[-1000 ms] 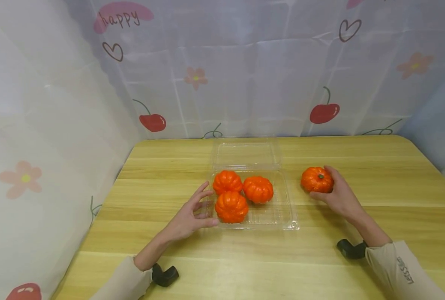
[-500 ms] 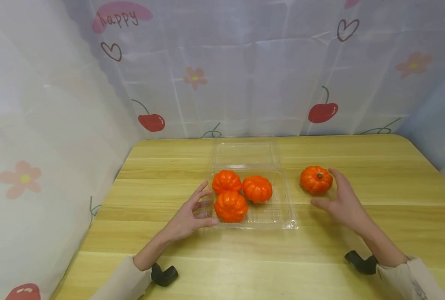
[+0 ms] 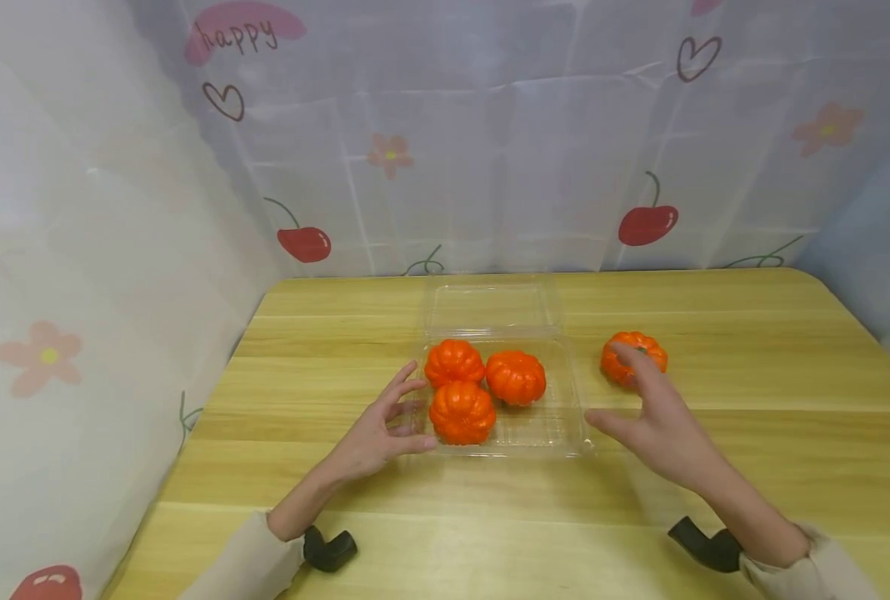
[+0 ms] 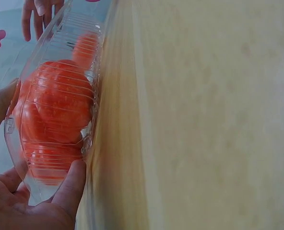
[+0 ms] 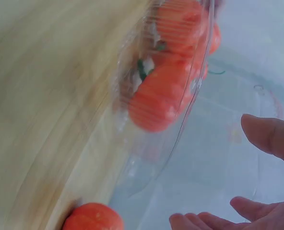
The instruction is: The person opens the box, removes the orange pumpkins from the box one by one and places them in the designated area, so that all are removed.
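Three small orange pumpkins [image 3: 516, 379] sit in the base of a clear plastic clamshell container [image 3: 538, 429], whose lid [image 3: 493, 308] lies folded back. My left hand [image 3: 377, 433] holds the container's left front corner, thumb at the front edge and the other fingers along the left side. In the left wrist view, the thumb [image 4: 70, 189] lies against the clear wall. Another orange pumpkin with a green stem [image 3: 613, 375] stands on the table right of the container. My right hand [image 3: 666, 429], fingers spread and holding nothing, is beside the container and partly covers that pumpkin in the head view.
The wooden table [image 3: 325, 333] runs back to a patterned curtain [image 3: 482, 167]. A pale sheet also hangs on the left [image 3: 107, 275]. Black wrist mounts [image 3: 330, 550] show under both forearms.
My right hand lets go of the loose pumpkin, draws back from it, then moves left toward the container. That pumpkin stays on the table; the left hand and the container keep their place.
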Motion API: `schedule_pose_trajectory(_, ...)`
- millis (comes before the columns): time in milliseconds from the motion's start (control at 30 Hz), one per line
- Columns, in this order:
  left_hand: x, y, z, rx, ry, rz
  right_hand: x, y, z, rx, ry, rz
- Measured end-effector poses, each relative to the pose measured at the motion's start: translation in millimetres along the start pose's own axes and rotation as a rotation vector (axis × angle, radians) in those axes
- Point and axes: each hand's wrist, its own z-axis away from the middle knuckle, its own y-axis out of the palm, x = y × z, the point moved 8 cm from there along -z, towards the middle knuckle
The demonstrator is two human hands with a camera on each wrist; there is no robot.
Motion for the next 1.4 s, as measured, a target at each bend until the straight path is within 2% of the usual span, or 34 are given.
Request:
schedule_pose_trajectory(267, 0.2, 0.1, 0.3, -0.002, -0.001, 0.010, 13.7, 27.3, -9.2, 0.057, -0.083, -0.101)
schedule_pose_trajectory(400, 0.1, 0.0, 0.0, -0.002, -0.001, 0.005, 16.9, 38.7, -16.3, 0.075, -0.095, -0.138)
schedule_pose_trajectory(600, 0.9, 0.3, 0.5, 0.002, -0.001, 0.003, 12.5, 55.0, -31.5, 0.125, -0.016, -0.154)
schedule_pose_trajectory(967, 1.9, 0.4, -1.0, -0.001, -0.004, -0.011, -6.4, 82.2, -58.5, 0.120, 0.133, -0.185)
schedule_pose_trajectory(1200, 2.6, -1.9, 0.4, -0.011, -0.005, -0.035, -13.7, 94.5, -62.7, 0.101, 0.146, -0.174)
schedule_pose_trajectory(1400, 2.1, -0.2, -0.4, -0.001, -0.006, -0.030, -12.8, 94.8, -63.8, 0.062, 0.132, -0.126)
